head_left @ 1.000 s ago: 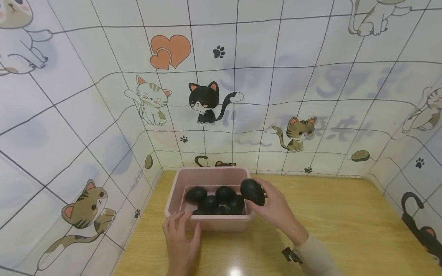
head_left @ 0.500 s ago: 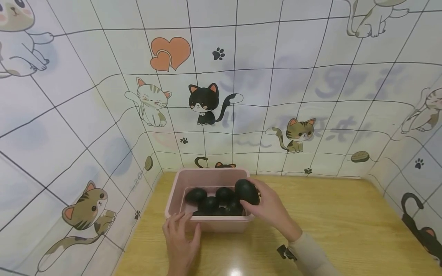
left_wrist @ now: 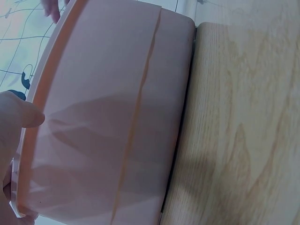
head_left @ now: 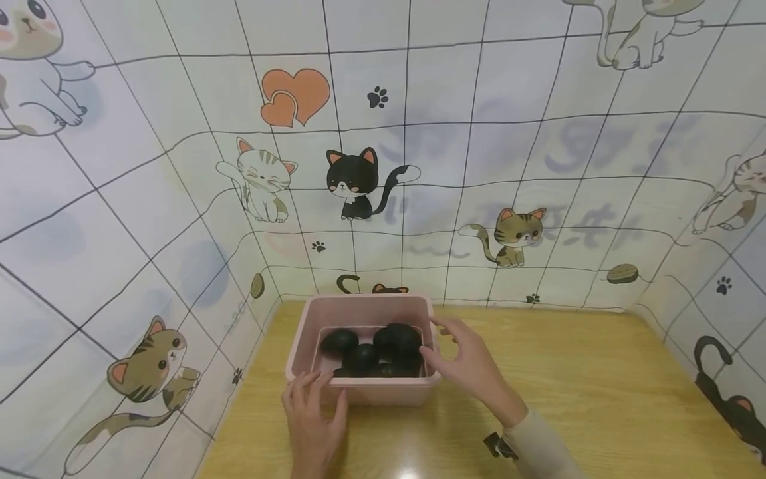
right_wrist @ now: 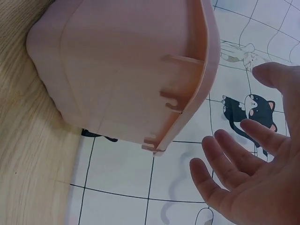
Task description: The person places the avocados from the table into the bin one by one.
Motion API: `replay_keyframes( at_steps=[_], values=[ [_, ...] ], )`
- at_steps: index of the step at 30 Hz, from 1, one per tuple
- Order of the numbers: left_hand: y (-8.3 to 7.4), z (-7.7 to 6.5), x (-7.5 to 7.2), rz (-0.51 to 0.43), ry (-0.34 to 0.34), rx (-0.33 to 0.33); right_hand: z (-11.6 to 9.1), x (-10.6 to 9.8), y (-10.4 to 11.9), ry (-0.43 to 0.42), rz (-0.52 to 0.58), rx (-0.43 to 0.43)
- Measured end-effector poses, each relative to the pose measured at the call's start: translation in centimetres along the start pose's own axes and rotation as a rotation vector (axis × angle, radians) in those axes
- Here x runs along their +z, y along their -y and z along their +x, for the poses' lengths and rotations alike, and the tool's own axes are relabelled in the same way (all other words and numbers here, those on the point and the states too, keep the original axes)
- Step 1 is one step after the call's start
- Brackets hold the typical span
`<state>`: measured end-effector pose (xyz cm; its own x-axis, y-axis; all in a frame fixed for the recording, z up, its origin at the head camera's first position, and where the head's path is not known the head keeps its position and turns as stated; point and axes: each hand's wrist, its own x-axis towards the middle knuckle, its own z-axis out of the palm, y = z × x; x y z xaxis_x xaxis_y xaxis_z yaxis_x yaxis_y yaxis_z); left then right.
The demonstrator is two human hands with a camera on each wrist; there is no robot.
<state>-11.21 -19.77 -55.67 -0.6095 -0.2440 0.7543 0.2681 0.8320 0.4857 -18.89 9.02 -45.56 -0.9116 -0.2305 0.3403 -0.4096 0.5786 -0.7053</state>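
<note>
Several dark green avocados (head_left: 360,358) lie in a pink plastic box (head_left: 368,392). My left hand (head_left: 314,416) holds the box's front left corner, fingers at the rim and thumb against the front wall. In the left wrist view the thumb (left_wrist: 26,113) rests over the rim's edge. My right hand (head_left: 469,359) is at the box's right rim, holding nothing, thumb and forefinger spread apart. The right wrist view shows its fingers (right_wrist: 222,166) loosely bent beside the rim. The lower avocados are partly hidden behind the front wall.
The box stands on a light wooden table (head_left: 550,386), close to the back wall (head_left: 443,159) covered in a cat-print grid sheet. Similar sheeting rises at the left and right. A small black clip-like piece (head_left: 500,446) is at the right sleeve cuff.
My right hand has moved left over the box with an avocado and let it go onto the others, then drawn back to the right rim. The left hand has stayed in place.
</note>
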Motion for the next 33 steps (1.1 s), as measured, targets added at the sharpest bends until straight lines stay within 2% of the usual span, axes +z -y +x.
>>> replay_keyframes(
  at_steps=[5, 13, 22, 33],
  values=[
    [-0.1, 0.0, 0.0, -0.004, -0.003, -0.005, -0.3, 0.0, -0.7, -0.027, -0.016, -0.011],
    [-0.2, 0.0, -0.1, -0.014, -0.001, 0.0, -1.5, 0.0, -1.3, -0.049, 0.058, 0.005],
    [-0.2, 0.0, 0.0, -0.011, 0.008, -0.01, -2.9, -0.7, -1.8, -0.169, 0.082, -0.003],
    [-0.3, 0.0, -0.1, -0.028, 0.015, -0.025, -5.3, -0.8, -2.8, -0.219, 0.124, 0.051]
  ],
)
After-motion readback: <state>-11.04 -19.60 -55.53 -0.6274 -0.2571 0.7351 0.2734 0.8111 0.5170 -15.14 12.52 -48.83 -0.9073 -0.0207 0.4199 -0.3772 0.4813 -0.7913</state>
